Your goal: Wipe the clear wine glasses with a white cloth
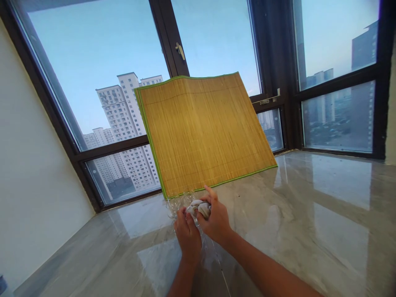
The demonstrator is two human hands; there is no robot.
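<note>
Above the stone ledge, my hands are close together in the lower middle of the head view. My right hand (216, 218) is closed around a bunched white-grey cloth (199, 207), its index finger sticking out. Just to the left, the fingers of my left hand (188, 236) are bent against a clear, shiny object with curled parts (177, 203). Its kind is hard to make out, and my fingers cover part of it. A thin pale cord (221, 269) runs down from below the hands to the bottom edge.
A folded bamboo mat (204, 132) with green edging leans on the window beyond my hands. The glossy marble-look ledge (297, 231) reflects the windows. Dark window frames (267, 49) stand behind, and a white wall (40, 165) bounds the left.
</note>
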